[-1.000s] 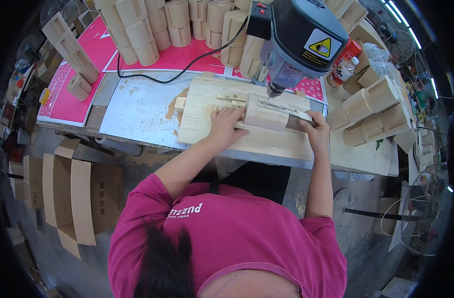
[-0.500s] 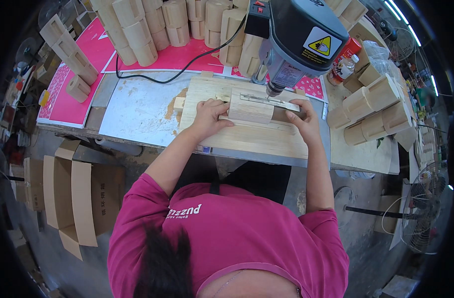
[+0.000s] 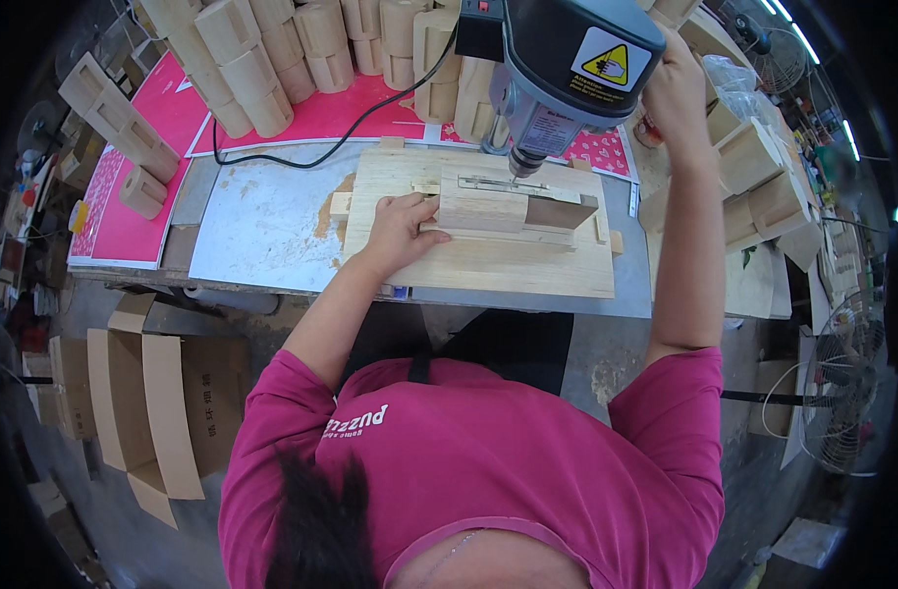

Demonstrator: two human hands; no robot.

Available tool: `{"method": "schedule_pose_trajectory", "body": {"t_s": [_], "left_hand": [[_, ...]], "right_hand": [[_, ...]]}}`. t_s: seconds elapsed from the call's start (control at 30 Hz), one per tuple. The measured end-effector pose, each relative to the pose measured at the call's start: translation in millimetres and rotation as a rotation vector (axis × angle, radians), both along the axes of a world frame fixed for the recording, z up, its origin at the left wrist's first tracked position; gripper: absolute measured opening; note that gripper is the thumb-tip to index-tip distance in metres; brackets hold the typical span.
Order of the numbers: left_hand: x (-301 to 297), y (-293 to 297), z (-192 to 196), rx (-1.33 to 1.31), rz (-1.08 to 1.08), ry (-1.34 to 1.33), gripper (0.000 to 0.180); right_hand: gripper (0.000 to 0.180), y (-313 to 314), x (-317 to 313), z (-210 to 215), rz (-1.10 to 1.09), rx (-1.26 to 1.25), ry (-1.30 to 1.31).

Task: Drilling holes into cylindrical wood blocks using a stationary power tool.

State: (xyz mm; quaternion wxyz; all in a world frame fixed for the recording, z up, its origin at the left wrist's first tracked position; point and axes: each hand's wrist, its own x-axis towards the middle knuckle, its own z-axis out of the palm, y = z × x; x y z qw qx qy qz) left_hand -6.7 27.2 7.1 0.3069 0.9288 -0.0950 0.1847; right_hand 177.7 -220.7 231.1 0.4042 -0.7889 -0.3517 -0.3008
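A pale wooden block (image 3: 483, 209) lies in a jig on a flat wooden board (image 3: 527, 277). A narrow slotted strip (image 3: 503, 185) runs along its top. My left hand (image 3: 406, 231) grips the block's left end, thumb in front and fingers behind. Right above the strip is the chuck (image 3: 525, 163) of a dark drill press (image 3: 567, 59); whether its bit touches cannot be made out. My right hand (image 3: 677, 93) is raised at the press's right side, fingers curled round something its housing hides. A grey-brown flat piece (image 3: 564, 211) sticks out at the block's right end.
Stacked wooden blocks (image 3: 257, 83) line the table's back, and more (image 3: 758, 187) lie at the right. A black cable (image 3: 321, 155) loops across the pink sheet (image 3: 370, 110). An open cardboard box (image 3: 172, 402) stands on the floor at the left; a fan (image 3: 832, 402) is at the right.
My right hand has left the block's right end and risen to the drill press's right side. My left hand stays on the block. The whole view has shifted slightly.
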Motion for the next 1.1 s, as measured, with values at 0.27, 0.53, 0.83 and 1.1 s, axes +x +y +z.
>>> {"method": "schedule_pose_trajectory", "body": {"t_s": [0.27, 0.53, 0.83, 1.1], "left_hand": [[-2, 2, -3, 0.0, 0.005, 0.018, 0.045], [-2, 0, 2, 0.02, 0.002, 0.022, 0.048], [-2, 1, -3, 0.02, 0.004, -0.009, 0.047], [-1, -12, -2, 0.055, 0.034, -0.064, 0.046]], "right_hand": [[0.025, 3, -96, -15, -0.271, -0.082, -0.266], [0.008, -6, -136, -99, -0.15, 0.133, -0.063], [0.006, -2, -114, -147, -0.063, 0.133, -0.149], [0.021, 9, -74, -8, -0.155, 0.111, -0.111]]}}
